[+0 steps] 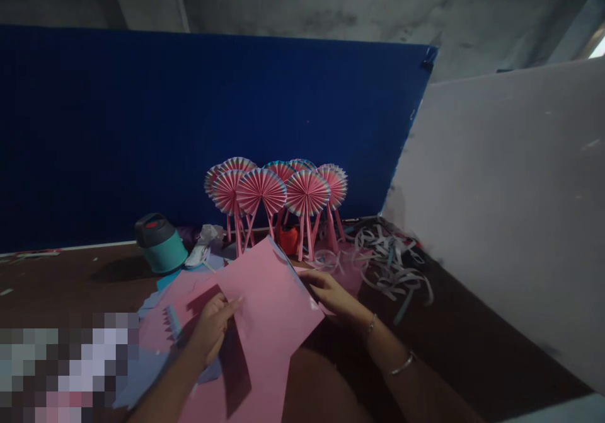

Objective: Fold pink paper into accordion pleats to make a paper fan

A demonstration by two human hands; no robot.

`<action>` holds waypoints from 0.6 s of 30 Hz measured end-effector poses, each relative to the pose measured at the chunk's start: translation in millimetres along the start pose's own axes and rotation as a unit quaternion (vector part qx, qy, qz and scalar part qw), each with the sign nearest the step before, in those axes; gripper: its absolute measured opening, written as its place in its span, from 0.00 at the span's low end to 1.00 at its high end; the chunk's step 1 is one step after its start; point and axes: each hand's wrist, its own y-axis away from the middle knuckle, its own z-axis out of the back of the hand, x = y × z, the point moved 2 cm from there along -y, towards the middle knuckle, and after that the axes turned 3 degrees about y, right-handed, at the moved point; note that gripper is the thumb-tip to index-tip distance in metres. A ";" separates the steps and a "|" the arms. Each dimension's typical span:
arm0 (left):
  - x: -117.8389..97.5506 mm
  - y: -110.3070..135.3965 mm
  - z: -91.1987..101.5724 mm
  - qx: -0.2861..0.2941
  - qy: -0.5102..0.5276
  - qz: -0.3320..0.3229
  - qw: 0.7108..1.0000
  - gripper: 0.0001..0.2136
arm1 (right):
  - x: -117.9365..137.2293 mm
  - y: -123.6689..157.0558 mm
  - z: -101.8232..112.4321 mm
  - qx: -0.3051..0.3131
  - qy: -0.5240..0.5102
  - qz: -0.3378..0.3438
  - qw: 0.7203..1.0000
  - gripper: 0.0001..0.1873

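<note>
My left hand [215, 325] pinches the left edge of a pink paper sheet [271, 309], its thumb lying on top. The sheet is held tilted above the table, with its lower part hanging toward me. At the sheet's right edge, my right hand [328, 294] has its fingers bent around the border; its thumb is mostly hidden. A darker bluish strip shows along that edge. Beneath the left hand lie more pink sheets [158, 322] and bluish paper [142, 379]. A small pleated paper strip [172, 323] rests on them.
Several pink pleated paper fans [261, 195] stand on paper legs at the back. A teal container with a dark lid [165, 251] is to their left, a red object [288, 240] among them. Curled paper strips [387, 256] heap at right. Blue [283, 101] and white panels [496, 190] border the table.
</note>
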 end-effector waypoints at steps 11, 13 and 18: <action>0.4 -0.4 0.4 0.001 0.007 0.011 1.000 0.23 | 2.4 2.9 -4.5 0.000 -0.019 -0.010 1.000 0.21; 0.0 -0.4 0.8 -0.001 0.005 0.008 1.000 0.23 | 0.6 2.5 -4.0 -0.003 -0.032 -0.014 0.999 0.21; -0.3 -1.1 1.3 0.010 0.009 0.002 1.000 0.22 | -0.1 2.1 -3.8 -0.005 -0.032 -0.023 0.999 0.21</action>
